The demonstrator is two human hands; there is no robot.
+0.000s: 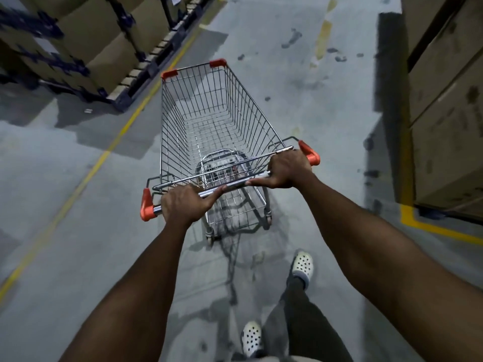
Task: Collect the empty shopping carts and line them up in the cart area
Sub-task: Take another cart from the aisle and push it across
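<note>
An empty wire shopping cart with orange corner caps stands on the grey concrete floor in front of me, pointing away and slightly left. Its chrome handle bar runs across the near end. My left hand is closed around the left part of the bar, next to the orange end cap. My right hand grips the right part, just inside the other orange cap. The basket holds nothing; the child seat flap is folded near the handle.
Stacked cardboard boxes on blue pallet racking line the left side behind a yellow floor line. More large boxes stand at the right inside a yellow corner marking. My feet in white clogs are below.
</note>
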